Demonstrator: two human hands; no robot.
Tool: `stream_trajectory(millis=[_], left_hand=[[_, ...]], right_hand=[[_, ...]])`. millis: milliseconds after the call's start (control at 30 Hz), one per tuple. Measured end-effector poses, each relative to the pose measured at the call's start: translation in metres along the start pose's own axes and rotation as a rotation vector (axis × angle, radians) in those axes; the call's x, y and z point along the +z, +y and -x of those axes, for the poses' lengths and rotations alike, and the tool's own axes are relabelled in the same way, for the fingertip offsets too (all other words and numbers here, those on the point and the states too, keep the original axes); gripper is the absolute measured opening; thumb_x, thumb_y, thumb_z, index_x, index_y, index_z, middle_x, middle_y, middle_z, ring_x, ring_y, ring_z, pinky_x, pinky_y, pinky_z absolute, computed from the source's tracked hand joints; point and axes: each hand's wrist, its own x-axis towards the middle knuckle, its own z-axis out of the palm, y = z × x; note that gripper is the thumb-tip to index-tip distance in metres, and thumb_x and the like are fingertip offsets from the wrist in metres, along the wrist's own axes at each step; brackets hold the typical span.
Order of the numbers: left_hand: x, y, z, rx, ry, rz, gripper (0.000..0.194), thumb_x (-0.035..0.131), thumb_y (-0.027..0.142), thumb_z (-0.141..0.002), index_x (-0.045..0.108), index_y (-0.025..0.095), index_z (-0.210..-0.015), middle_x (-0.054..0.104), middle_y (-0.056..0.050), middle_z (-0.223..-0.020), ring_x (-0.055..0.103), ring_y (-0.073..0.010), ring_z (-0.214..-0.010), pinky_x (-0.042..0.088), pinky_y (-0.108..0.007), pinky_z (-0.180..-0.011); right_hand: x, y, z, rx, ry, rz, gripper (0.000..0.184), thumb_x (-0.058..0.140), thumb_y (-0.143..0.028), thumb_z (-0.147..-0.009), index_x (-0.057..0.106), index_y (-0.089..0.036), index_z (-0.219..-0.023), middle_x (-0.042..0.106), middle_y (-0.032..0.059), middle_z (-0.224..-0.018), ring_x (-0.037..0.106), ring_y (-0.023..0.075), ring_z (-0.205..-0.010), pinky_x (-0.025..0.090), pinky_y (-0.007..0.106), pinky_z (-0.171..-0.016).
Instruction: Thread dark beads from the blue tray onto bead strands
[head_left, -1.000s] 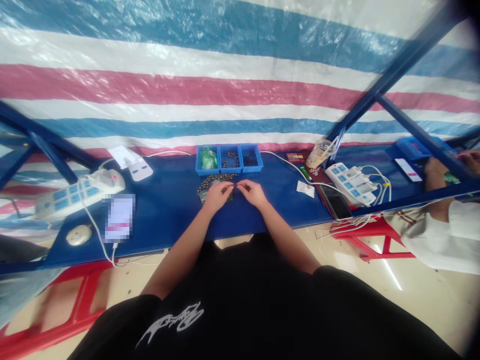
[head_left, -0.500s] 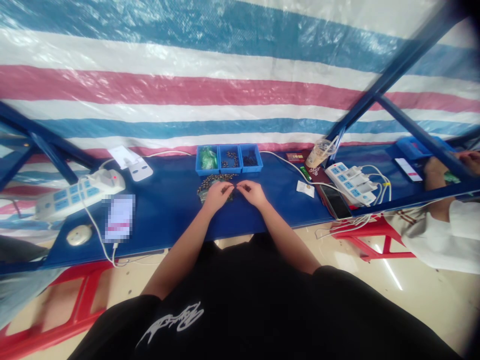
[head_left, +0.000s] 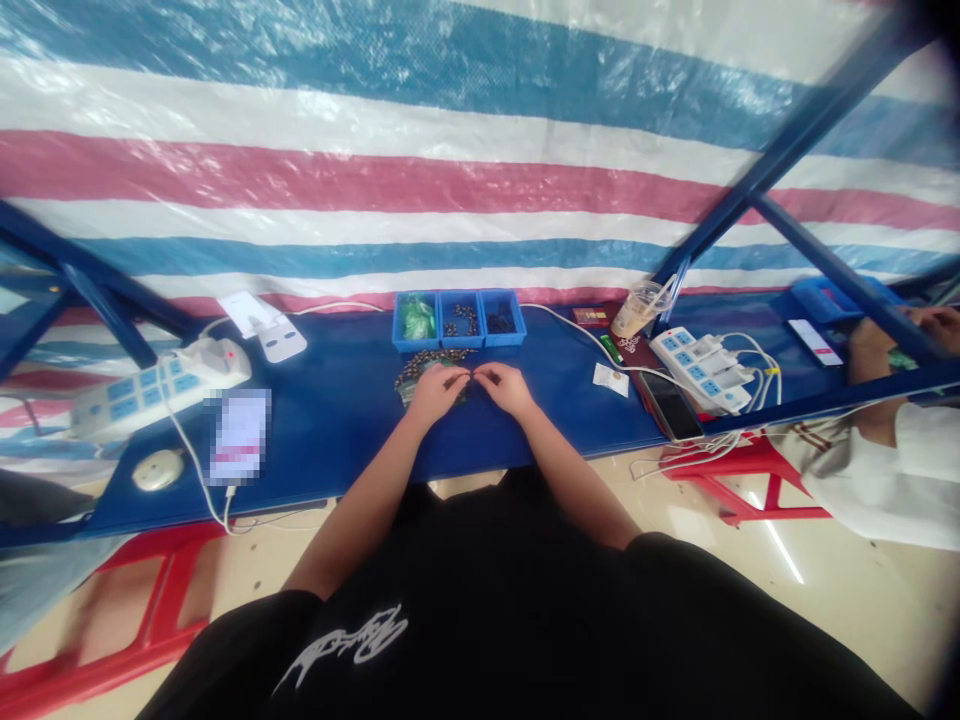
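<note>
My left hand [head_left: 441, 388] and my right hand [head_left: 501, 384] meet over the blue table, fingertips pinched close together. Whatever lies between the fingers is too small and dark to name. Under and behind my left hand is a pile of small brass-and-black parts [head_left: 407, 376], partly hidden by the hand. Just beyond the hands stands a blue three-compartment bin [head_left: 457, 343]. Its left compartment holds a green plastic bag [head_left: 417, 317], the middle one small brass-and-dark parts [head_left: 462, 322], the right one small black pieces [head_left: 501, 320].
Left are a power strip [head_left: 161, 385], a phone [head_left: 238, 437] on a cable, and a round white object [head_left: 157, 470]. Right are a drink cup [head_left: 639, 310], a dark phone [head_left: 673, 403] and another power strip [head_left: 701, 370]. A co-worker's arm [head_left: 870, 360] is at far right.
My hands stay almost in place, fingertips still pinched together. Only a slight shift of the view shows.
</note>
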Motion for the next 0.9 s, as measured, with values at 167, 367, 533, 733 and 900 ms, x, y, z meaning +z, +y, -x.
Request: stream_trajectory(millis=[167,367,533,733,900], left_hand=[[0.000,-0.001,-0.001,0.003,0.017,0.014,0.032,0.061,0.039,-0.096,0.072,0.023,-0.121,0.074,-0.003,-0.085,0.063,-0.0201,-0.082,0.052,-0.037,-0.087],[0.000,0.001,-0.001,-0.021,0.001,0.005,0.028,0.057,0.037,-0.097,0.074,0.023,-0.114,0.073,-0.003,-0.084,0.064,-0.0214,-0.083,0.052,-0.037,-0.083],[-0.001,0.003,-0.001,-0.041,0.005,0.014,0.026,0.056,0.035,-0.096,0.075,0.023,-0.109,0.075,-0.003,-0.087,0.064,-0.0210,-0.083,0.053,-0.037,-0.085],[-0.002,0.004,-0.001,-0.021,-0.004,0.009,0.025,0.055,0.034,-0.096,0.075,0.023,-0.106,0.076,-0.005,-0.096,0.065,-0.0220,-0.089,0.053,-0.037,-0.085],[-0.002,0.003,-0.001,-0.046,-0.001,0.009,0.025,0.056,0.033,-0.096,0.075,0.022,-0.106,0.075,-0.006,-0.094,0.065,-0.0208,-0.085,0.053,-0.036,-0.081]], right_hand=[[-0.001,0.001,-0.003,0.081,0.063,-0.015,0.021,0.061,-0.037,-0.093,0.072,-0.020,-0.098,0.075,0.0027,-0.084,0.068,0.0159,-0.075,0.054,0.029,-0.077],[-0.014,0.002,-0.048,0.357,0.358,-0.146,0.021,0.066,-0.038,-0.087,0.072,-0.019,-0.094,0.074,0.0034,-0.074,0.070,0.0170,-0.063,0.058,0.030,-0.065],[-0.023,0.003,-0.073,0.475,0.355,-0.397,0.041,0.067,-0.032,-0.087,0.065,-0.015,-0.124,0.078,0.0072,-0.088,0.072,0.0155,-0.063,0.052,0.024,-0.049],[-0.031,-0.001,-0.030,0.363,0.027,-0.196,0.025,0.068,-0.037,-0.084,0.076,-0.016,-0.095,0.074,0.0031,-0.075,0.062,0.0116,-0.057,0.051,0.025,-0.057],[-0.040,-0.014,0.003,0.066,-0.319,0.081,0.028,0.085,-0.036,-0.074,0.080,-0.020,-0.096,0.074,0.0043,-0.088,0.063,0.0163,-0.076,0.052,0.031,-0.074]])
